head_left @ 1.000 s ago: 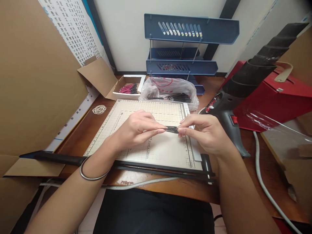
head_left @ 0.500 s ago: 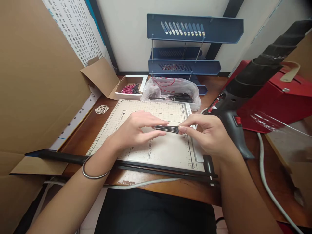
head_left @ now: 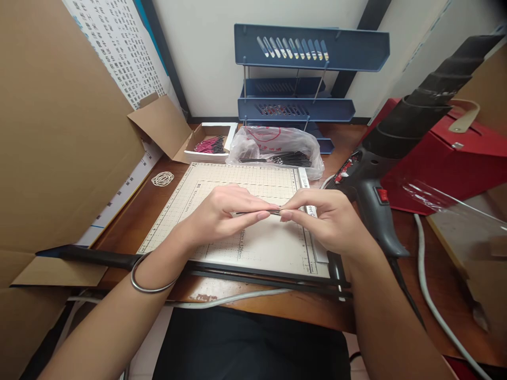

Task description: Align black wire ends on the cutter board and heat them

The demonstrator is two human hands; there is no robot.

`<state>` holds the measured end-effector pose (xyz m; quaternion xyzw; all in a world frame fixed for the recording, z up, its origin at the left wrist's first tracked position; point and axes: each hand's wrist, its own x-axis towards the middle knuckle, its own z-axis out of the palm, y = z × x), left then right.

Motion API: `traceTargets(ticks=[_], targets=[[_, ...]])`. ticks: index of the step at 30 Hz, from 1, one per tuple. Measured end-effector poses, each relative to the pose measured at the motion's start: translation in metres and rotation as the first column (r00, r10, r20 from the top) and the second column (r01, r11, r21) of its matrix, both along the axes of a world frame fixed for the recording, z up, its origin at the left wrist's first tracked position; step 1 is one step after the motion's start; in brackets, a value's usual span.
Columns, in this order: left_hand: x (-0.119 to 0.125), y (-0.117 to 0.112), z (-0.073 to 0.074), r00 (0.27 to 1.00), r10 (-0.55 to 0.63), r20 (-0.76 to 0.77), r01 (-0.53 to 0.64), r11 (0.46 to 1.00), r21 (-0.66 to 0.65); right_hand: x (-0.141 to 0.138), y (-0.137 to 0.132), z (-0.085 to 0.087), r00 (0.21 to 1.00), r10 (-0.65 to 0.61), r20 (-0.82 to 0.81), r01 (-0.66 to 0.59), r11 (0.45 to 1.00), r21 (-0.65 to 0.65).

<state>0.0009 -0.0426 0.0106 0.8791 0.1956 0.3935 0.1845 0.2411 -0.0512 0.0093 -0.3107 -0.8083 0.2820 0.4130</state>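
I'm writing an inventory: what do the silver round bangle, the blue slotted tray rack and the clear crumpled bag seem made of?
Silver round bangle: probably polished metal; its thin curve catches bright highlights.
Blue slotted tray rack: likely satin plastic, evenly coloured; its slim posts look metallic.
Clear crumpled bag: apparently thin, glossy plastic film, see-through and creased.

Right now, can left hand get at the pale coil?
Likely yes: the pale coil lies uncovered on the table, beside the paper cutter. But the left hand is pinching thin dark pieces, so it would probably need freeing first.
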Motion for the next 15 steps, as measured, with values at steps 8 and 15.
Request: traceTargets(ticks=[8, 15], targets=[[0.0005, -0.0016, 0.002, 0.998, 0.022, 0.055, -0.023, 1.0, 0.018, -0.0031, -0.0003, 0.0003, 0.999, 0.006, -0.048, -0.006, 1.0, -0.001], [-0.0012, -0.0019, 0.0032, 0.998, -0.003, 0.057, 0.001, 0.999, 0.036, -0.0016, -0.0012, 0.0008, 0.998, 0.024, -0.049, -0.026, 0.999, -0.028]])
